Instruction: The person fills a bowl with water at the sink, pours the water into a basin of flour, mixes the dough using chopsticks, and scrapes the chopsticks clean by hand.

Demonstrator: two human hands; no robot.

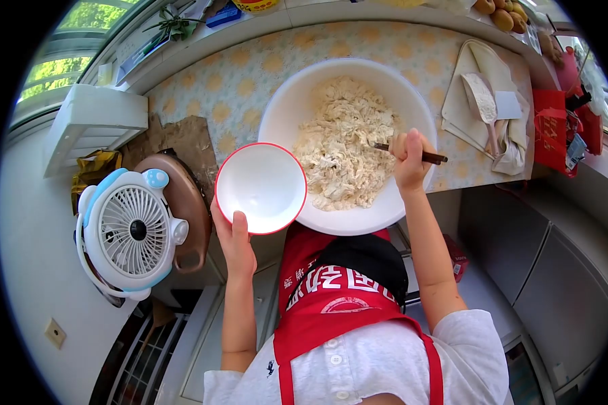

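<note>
A large white basin (pixel 415 88) stands on the patterned tablecloth, filled with shaggy, flaky dough (pixel 344 145). My right hand (pixel 410 160) is closed round a pair of dark chopsticks (pixel 436 158) over the basin's right side, and their tips reach into the dough. With my left hand (pixel 236 246) I grip a white bowl (pixel 260 189) with a red rim, thumb over its near edge. That bowl is tilted toward me, shows no contents and overlaps the basin's left rim in this view.
A scoop (pixel 481 101) of white flour lies on a folded cloth (pixel 473 61) at right, beside a red bag (pixel 550 128). A white and blue fan (pixel 138 229) stands at left, near a white foam box (pixel 105 118). Potatoes (pixel 503 19) sit on the back ledge.
</note>
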